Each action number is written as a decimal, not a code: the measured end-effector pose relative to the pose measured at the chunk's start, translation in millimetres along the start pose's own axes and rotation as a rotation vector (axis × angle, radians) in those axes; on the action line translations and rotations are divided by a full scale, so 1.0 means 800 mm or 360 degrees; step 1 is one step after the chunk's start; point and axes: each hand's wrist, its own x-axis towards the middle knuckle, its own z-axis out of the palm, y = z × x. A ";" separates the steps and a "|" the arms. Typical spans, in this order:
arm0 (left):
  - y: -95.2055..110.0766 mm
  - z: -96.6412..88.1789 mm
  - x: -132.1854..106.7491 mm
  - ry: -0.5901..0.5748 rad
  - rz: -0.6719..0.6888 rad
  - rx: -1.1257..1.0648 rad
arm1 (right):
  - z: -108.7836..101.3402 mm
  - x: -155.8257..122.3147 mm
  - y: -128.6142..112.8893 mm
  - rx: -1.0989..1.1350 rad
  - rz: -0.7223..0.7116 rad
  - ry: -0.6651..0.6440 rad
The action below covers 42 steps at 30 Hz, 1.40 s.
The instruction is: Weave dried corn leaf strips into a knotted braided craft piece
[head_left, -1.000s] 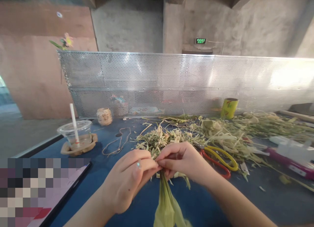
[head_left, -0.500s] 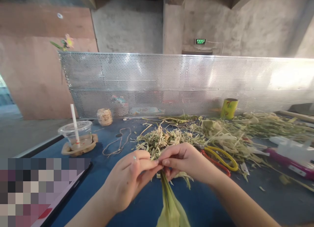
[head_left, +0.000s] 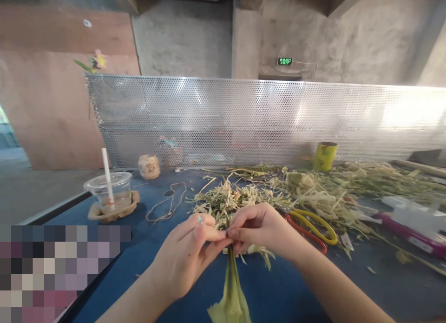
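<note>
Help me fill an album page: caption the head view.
Both hands pinch at the narrow top of a green, leafy piece, scissors and plant scraps close by.

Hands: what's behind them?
Behind the left hand and right hand: a heap of shreds, scissors further right. The heap's part behind them is covered, as is the pinched part of the leaf.

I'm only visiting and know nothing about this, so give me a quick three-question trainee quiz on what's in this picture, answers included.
1. Multiple choice: What do the left hand and right hand pinch together? a) a white straw b) a pale green leaf c) a loop of string
2. True or false: In this view, the scissors lie to the right of the clear cup.
3. Fill in: The green-lit sign reads "____" in English.

Key: 1 b; 2 true; 3 EXIT
</note>
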 end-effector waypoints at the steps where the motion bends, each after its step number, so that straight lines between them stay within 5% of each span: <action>1: 0.000 0.001 0.002 0.0032 -0.0057 -0.0071 | 0.000 0.000 0.000 -0.0021 0.0013 0.0045; 7: 0.007 0.008 0.016 -0.0026 -0.1088 -0.0638 | 0.001 0.003 -0.001 -0.0092 -0.0162 0.0155; 10: 0.008 0.008 0.020 -0.0056 -0.1317 -0.0831 | 0.001 0.003 0.000 -0.0170 -0.0270 0.0155; 23: 0.009 0.013 0.006 0.0024 -0.0860 -0.0037 | 0.002 0.008 0.005 -0.0135 -0.0221 0.0185; 36: 0.009 0.017 0.010 -0.0134 -0.1039 -0.0243 | -0.006 0.013 0.012 -0.0408 -0.0259 0.0136; 42: 0.004 0.019 0.005 -0.0213 -0.0924 -0.0316 | -0.007 0.011 0.015 -0.0469 -0.0222 0.0146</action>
